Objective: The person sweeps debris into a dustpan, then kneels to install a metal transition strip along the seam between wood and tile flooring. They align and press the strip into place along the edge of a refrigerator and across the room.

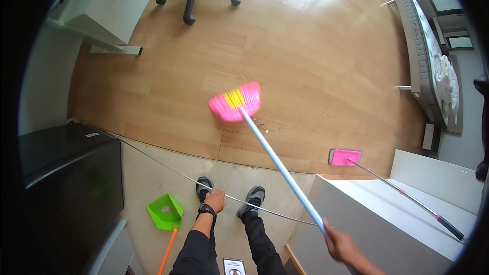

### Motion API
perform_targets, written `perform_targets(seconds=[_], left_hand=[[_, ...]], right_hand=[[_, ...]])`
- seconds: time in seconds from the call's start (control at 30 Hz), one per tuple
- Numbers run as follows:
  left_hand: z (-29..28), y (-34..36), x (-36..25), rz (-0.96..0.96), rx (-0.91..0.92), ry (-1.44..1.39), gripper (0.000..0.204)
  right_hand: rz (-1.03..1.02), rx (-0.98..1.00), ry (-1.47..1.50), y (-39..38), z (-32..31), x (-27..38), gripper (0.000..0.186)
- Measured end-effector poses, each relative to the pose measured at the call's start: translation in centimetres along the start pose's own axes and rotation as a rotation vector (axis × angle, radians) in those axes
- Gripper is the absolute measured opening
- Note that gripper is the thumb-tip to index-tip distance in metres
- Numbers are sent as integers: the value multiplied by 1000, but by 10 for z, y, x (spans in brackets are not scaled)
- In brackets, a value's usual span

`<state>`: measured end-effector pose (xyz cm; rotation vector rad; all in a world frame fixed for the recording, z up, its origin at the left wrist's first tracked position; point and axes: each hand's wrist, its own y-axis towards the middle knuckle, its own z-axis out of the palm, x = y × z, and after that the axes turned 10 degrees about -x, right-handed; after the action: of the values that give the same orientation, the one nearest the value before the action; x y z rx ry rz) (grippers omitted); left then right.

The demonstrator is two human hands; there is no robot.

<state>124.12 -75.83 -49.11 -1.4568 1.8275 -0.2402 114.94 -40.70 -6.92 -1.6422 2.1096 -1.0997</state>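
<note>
Right grip (340, 243) encloses a pale-blue tubular broom handle (283, 170), seemingly slanted so pink-and-yellow bristles (234, 99) reach ahead; left grip's (217, 200) hold unclear.

Right fingers (334, 240) grip a broom (280, 163)

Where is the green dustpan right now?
In the head view, the green dustpan sits at lower left on the pale floor, between the dark boxy unit and the left shoe, its orange handle running to the lower edge.

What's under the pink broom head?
Wooden floor shows around the broom head, with small debris near its light blue handle; whatever lies directly beneath the head is covered.
</note>
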Motion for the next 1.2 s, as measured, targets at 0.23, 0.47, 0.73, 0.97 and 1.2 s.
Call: perform_targets(seconds=[0.23,0.47,0.73,0.97,1.2], left_hand=[[-17,18,-7,-60,76,3,36],[-41,59,-28,-38,73,78,36],[-33,152,-11,20,-171,240,19],[-67,226,-10,-99,-304,117,21],[-110,246,-28,15,-434,109,17]], right_hand=[[437,-24,-10,-213,-42,-42,29],[649,-178,62,-272,-6,-58,22],[837,-187,219,-398,100,-113,29],[1025,-44,133,-525,148,-94,24],[1130,-194,96,-440,177,-106,27]])
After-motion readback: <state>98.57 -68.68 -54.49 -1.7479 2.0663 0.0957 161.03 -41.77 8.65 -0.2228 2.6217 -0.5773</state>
